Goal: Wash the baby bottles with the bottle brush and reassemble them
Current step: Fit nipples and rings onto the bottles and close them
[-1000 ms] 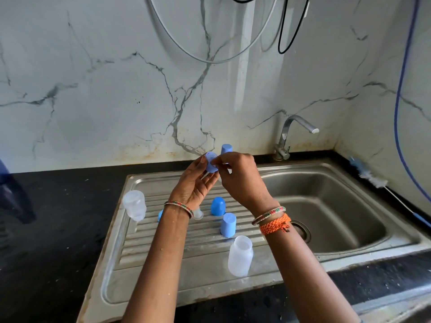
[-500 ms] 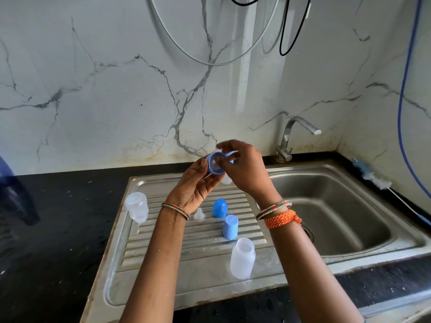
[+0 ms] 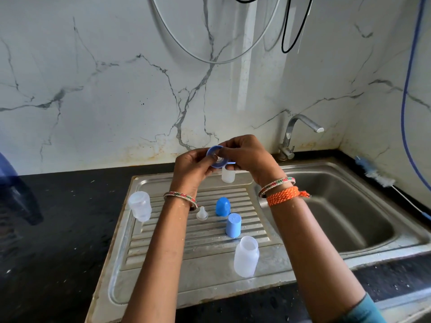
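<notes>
Both hands up over the drainboard (image 3: 163, 271): left hand (image 3: 191, 169) and right hand (image 3: 247, 157) pinch one blue collar ring (image 3: 215, 156), clear teat inside. Below: loose teat (image 3: 202, 213), two blue caps (image 3: 222, 207) (image 3: 233, 225), three open bottles (image 3: 246, 257) (image 3: 139, 205) (image 3: 227, 176). Bottle brush (image 3: 375, 174) lies on desk right of basin.

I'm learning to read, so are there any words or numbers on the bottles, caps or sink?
None can be read.
The clear plastic bottle nearest the camera, the one at the left, the two blue plastic caps and the steel sink show no print.
The blue plastic ring in both hands is plain too.
</notes>
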A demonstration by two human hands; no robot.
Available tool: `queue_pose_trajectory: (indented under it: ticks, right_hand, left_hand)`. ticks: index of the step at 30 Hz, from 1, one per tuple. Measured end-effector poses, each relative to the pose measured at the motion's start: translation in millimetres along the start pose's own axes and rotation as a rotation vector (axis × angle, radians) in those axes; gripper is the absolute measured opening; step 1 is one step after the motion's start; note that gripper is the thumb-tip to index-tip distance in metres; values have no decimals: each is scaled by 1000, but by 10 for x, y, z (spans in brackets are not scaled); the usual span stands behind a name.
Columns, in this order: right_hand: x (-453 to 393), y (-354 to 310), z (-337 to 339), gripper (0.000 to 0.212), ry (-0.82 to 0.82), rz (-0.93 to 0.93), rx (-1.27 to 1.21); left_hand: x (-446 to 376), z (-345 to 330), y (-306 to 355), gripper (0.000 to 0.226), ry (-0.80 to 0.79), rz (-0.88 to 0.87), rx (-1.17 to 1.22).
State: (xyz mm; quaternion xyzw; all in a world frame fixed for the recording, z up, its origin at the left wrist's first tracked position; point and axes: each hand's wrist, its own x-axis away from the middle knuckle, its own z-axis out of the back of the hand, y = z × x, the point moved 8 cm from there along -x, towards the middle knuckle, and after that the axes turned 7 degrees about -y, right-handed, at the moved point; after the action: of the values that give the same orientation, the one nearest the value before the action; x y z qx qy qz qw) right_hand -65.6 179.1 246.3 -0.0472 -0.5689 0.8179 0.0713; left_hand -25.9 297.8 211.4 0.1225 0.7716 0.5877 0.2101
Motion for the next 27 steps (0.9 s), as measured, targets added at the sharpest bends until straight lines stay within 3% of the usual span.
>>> queue_pose_trajectory:
  ticks: [7,14,19,27]
  right_hand:
    - [28,-18,-72,6,133,96,2]
    - [91,-59,-97,11,-22,146,-292]
    - [84,-97,-54,10,254,236,-71]
    - [50,-73,-112,9,211,207,-67]
  left_hand:
    - [13,72,65,14,140,-82,-80]
    - [56,156,207,18,216,-141,-181]
    - [64,118,274,20,275,-169,-273]
    - [79,132,156,5,421,-166,-189]
